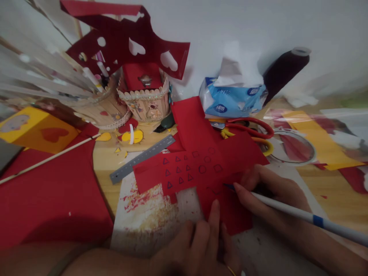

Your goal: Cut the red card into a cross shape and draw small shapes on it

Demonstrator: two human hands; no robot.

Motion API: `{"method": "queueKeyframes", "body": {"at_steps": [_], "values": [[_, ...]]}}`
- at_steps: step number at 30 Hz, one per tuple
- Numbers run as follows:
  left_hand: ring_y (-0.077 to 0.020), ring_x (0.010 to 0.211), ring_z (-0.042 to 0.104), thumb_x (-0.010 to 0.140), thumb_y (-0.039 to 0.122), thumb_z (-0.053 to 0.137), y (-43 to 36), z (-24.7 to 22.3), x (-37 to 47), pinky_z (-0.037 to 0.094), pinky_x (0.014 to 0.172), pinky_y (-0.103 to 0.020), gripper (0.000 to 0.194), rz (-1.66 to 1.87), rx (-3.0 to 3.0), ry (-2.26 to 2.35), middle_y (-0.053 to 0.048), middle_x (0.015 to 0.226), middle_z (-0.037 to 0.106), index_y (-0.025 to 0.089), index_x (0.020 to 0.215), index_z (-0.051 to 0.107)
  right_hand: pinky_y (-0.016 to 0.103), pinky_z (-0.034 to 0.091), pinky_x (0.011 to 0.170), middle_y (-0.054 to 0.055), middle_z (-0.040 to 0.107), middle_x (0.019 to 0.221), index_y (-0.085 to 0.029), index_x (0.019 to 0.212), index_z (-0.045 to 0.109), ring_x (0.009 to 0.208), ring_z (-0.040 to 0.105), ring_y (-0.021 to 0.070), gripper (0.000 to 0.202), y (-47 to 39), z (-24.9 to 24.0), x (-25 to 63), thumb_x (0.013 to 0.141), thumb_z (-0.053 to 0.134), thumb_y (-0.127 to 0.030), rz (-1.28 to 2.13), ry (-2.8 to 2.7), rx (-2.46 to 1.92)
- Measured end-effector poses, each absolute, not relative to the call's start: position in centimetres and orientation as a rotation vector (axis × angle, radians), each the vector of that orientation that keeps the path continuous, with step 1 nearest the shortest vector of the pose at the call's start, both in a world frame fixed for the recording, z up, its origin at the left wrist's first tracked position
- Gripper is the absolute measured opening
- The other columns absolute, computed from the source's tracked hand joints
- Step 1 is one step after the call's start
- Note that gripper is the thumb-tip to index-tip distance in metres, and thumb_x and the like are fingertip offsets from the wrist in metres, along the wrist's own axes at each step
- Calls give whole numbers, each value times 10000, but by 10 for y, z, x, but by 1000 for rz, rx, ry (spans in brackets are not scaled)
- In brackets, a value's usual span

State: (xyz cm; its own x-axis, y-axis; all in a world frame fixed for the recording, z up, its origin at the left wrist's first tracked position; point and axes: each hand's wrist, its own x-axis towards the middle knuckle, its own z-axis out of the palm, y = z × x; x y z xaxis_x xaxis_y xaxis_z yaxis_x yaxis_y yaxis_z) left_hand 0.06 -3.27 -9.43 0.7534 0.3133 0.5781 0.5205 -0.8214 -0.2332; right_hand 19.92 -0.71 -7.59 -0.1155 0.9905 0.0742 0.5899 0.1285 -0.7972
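A cross-shaped piece of red card (193, 128) lies flat, drawn with rows of small triangles and several rounded shapes in dark ink. My right hand (276, 189) grips a white-barrelled blue marker pen (299, 215), its blue tip at the card's lower arm beside a faint curved line. The index finger of my left hand (195, 243) is stretched out and presses on that same arm; the other fingers are partly bent and hold nothing visible. A grey ruler (140, 159) rests against the card's left side. Red-handled scissors (250, 126) lie just behind the card.
Behind stand a blue tissue pack (234, 99), a dark thread cone (286, 73) and a decorated stick basket (143, 101) under red card with heart cut-outs (115, 50). Left are a yellow box (37, 128) and a red sheet (54, 195). A tape roll (312, 151) lies right.
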Motion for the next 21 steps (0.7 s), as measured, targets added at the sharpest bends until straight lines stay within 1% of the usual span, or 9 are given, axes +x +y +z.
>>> {"method": "queueKeyframes", "body": {"at_steps": [5,8,13,19,21], "values": [[-120,485,593,846,136,633,-33,-97,1,378,388,-227,75,-738,-2565,-629,-112,915,787,173,782,621,194,351,393,-55,504,523,-241,653,440,440,425,104,295,-9,-76,199,903,582,-302,830,-1776,-1546],[-121,464,570,849,131,626,-34,-96,1,358,375,-234,94,-801,-2529,-656,-112,886,787,175,769,605,200,344,391,-57,490,511,-241,652,443,436,420,106,299,-9,-76,199,908,579,-315,810,-1782,-1561],[-114,470,577,878,120,586,-32,-92,1,387,391,-225,127,-748,-2579,-670,-111,905,787,173,766,614,204,358,388,-51,514,515,-245,661,451,436,446,113,294,-9,-76,199,913,580,-319,787,-1807,-1565],[-120,437,545,868,142,628,-32,-99,4,355,356,-240,136,-829,-2512,-677,-98,862,791,187,746,588,207,362,400,-51,524,531,-244,655,440,445,446,112,299,-7,-77,199,909,578,-323,797,-1798,-1581],[-119,439,551,865,134,630,-33,-100,4,364,359,-235,130,-828,-2507,-677,-99,861,790,184,753,587,214,354,401,-52,519,528,-246,656,438,444,439,114,302,-8,-77,198,908,578,-334,806,-1792,-1590]]}}
